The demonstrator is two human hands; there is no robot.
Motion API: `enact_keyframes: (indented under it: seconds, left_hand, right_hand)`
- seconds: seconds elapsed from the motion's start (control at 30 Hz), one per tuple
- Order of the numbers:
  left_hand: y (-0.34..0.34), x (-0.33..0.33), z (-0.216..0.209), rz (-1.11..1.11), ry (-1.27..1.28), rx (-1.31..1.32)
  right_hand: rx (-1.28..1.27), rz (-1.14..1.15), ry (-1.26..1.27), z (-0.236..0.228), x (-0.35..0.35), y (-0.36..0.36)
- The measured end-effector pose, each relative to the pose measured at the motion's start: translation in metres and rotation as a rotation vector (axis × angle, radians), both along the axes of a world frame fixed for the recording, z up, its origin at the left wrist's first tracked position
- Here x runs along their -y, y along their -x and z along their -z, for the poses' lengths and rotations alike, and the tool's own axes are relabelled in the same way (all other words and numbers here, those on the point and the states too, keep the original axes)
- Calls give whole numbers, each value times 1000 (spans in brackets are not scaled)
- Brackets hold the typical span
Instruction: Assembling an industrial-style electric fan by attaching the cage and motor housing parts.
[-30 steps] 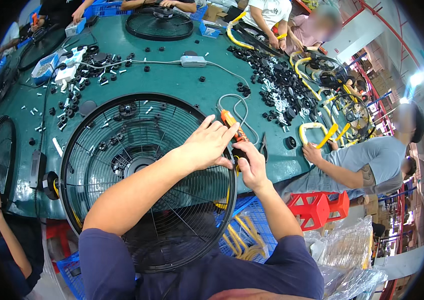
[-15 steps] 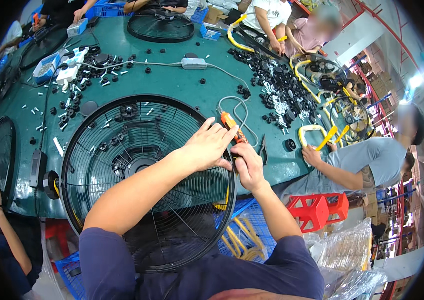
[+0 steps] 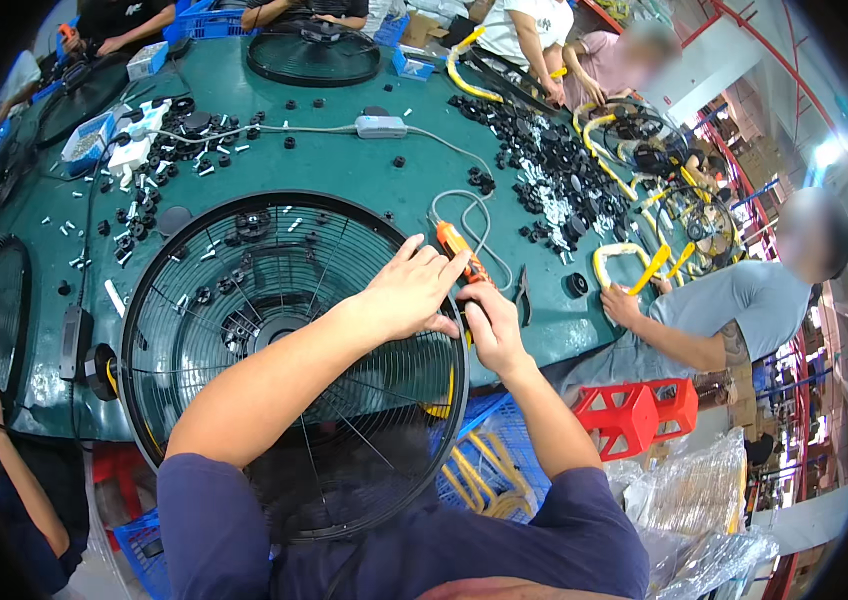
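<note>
A round black wire fan guard (image 3: pixel 214 400) lies at the table's near edge and reaches over my lap. Across its right side rests my left hand (image 3: pixel 412 290), fingers stretched out towards an orange-and-black electric screwdriver (image 3: pixel 457 245). Those fingertips overlap the tool's body in view; whether they touch it I cannot tell. My right hand (image 3: pixel 496 325) is closed at the guard's right rim, thumb against curled fingers, beside the screwdriver's lower end. What it pinches is hidden. Pliers (image 3: pixel 524 297) with dark handles lie just right of the tool.
Black knobs and pale screws (image 3: pixel 564 195) are heaped at the right; more lie at the left. A grey cord runs to a white power box (image 3: pixel 381 127). Co-workers sit around the table, one holding a yellow-wrapped tube (image 3: pixel 599 262). Red stools (image 3: pixel 634 415) stand at the right.
My hands keep nearly the same pose at the guard's rim. The view has shifted slightly. At far left, another person's hand and orange tool have moved a little lower.
</note>
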State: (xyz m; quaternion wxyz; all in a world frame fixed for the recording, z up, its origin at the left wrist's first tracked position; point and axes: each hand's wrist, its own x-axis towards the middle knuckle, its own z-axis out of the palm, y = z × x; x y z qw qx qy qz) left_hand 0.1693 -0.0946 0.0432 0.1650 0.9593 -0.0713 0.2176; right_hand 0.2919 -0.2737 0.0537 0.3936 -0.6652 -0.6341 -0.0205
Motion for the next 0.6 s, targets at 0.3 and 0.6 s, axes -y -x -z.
enact_keyframes:
  seconds: [0.3,0.6]
  left_hand:
    - [5,-2,-15,19,0,-49]
    - [121,-126,-117,-501,-110,-244]
  right_hand:
    - [-377,161,256,2,-9,-22]
    - [-390,142,392,-6,3,-14]
